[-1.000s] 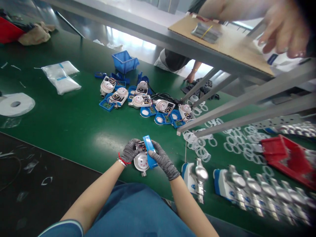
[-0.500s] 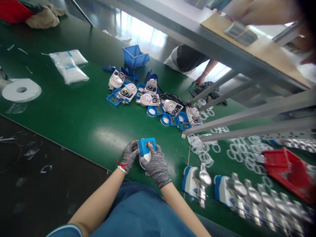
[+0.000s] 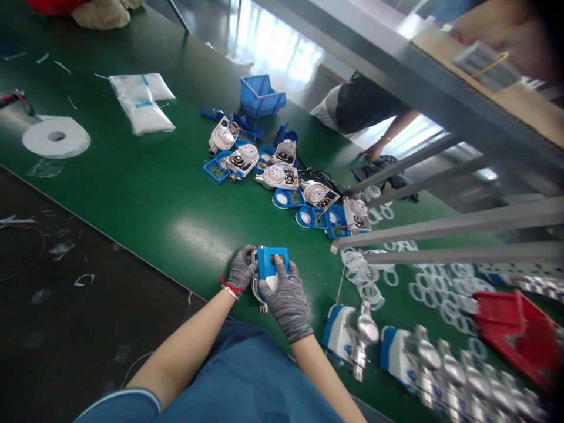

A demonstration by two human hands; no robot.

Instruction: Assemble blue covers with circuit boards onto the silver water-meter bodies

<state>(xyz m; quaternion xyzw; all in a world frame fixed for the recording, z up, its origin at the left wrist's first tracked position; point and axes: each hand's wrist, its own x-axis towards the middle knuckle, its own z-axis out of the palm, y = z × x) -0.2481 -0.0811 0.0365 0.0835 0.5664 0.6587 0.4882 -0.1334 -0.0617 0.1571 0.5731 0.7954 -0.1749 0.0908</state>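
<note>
A blue-covered meter (image 3: 274, 264) with a metal pipe end at its lower side is held between my two grey-gloved hands, just above the green table's near edge. My left hand (image 3: 244, 267) grips its left side, fingers curled round the edge. Across the blue cover lies my right hand (image 3: 286, 296), a finger at the dark window and the thumb at the pale lower part. Its underside is hidden. Beyond my hands are several opened meters (image 3: 275, 175) with white bodies, wires and detached blue covers (image 3: 288, 198). To my right stands a closed meter (image 3: 350, 335) with a silver pipe body.
More silver-bodied meters (image 3: 445, 364) line the right, near a red bin (image 3: 506, 323). Clear plastic rings (image 3: 370, 294) lie beneath metal rack bars (image 3: 423, 226). A blue bin (image 3: 262, 97), white packets (image 3: 143, 106) and a white roll (image 3: 56, 138) sit farther off. Another person's hand (image 3: 374, 150) is across the table.
The view has shifted, so most far things appear farther right. The meter has turned slightly in my hands, showing more of its metal pipe end. Both hands keep hold of it.
</note>
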